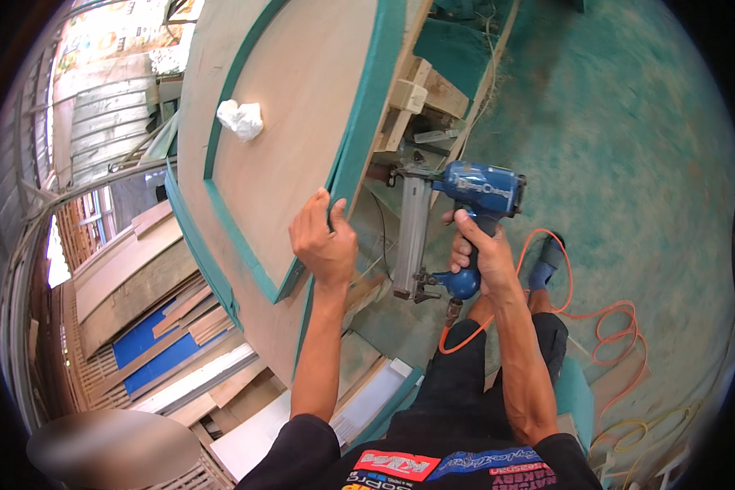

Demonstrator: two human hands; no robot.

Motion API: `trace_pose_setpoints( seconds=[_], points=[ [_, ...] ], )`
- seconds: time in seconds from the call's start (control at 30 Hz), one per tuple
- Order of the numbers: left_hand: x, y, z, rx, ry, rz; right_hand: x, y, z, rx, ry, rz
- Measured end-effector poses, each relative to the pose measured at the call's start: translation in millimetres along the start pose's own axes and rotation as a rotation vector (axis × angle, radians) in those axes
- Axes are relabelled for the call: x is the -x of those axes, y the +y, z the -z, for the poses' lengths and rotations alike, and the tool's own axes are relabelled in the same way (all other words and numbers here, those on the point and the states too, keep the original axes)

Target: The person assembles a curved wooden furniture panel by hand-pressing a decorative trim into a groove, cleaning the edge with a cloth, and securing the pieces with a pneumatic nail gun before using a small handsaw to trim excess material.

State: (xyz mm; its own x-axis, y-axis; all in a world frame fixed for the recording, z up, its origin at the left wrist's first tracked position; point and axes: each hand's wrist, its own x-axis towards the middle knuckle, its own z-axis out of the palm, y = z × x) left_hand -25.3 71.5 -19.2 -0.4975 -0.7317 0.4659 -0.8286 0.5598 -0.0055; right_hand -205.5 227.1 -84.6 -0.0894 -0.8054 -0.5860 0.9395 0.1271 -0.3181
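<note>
Two hands are in view, and one blue nail gun (480,186) is between the desk and the person's legs. The right hand (482,255) is wrapped around its handle. The left hand (325,243) is loosely curled at a teal rim (366,106); whether its fingers pinch that rim cannot be told.

One orange hose (444,343) is attached at the gun's lower end and loops across the floor (612,163) on the right.

The teal rim borders one shallow, tray-like recess on the pale wooden desk (253,318). Inside it lies one crumpled white wad (241,120), near the far left side, well apart from both hands. In the open space beneath the desk's right edge are wood blocks (407,96), too overlapped to count.

The gun's nose points at that edge; contact is unclear. Several boards (135,282) and one blue sheet (163,359) lie beyond the desk's left edge. To the gun's right, open green floor stretches widely, with one sandalled foot (547,261) nearby.
</note>
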Motion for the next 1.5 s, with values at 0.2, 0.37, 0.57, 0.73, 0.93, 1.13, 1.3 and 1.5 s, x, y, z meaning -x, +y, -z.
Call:
trace_pose_setpoints(
  seconds=[0.2,0.37,0.57,0.73,0.93,1.13,1.3,1.5],
  points=[
    [-2,6,6,0.021,-0.041,0.055,30,37,9,0.071,0.061,-0.158],
    [-2,1,10,-0.006,-0.052,0.105,57,119,-37,0.222,0.040,-0.414],
    [3,3,10,-0.004,0.024,0.148,55,201,-55,0.162,-0.073,-0.457],
    [10,-4,12,-0.031,0.050,0.096,60,224,-57,0.337,-0.040,-0.368],
    [12,5,7,-0.135,0.091,0.122,52,233,-37,0.373,-0.182,-0.317],
    [11,1,5,-0.146,0.018,0.090,55,253,-50,0.490,-0.290,-0.315],
    [7,-3,5,-0.097,0.000,0.060,61,273,-52,0.463,-0.231,-0.237],
    [10,-16,9,-0.069,-0.064,0.049,69,274,-61,0.358,-0.170,-0.377]
  ],
)
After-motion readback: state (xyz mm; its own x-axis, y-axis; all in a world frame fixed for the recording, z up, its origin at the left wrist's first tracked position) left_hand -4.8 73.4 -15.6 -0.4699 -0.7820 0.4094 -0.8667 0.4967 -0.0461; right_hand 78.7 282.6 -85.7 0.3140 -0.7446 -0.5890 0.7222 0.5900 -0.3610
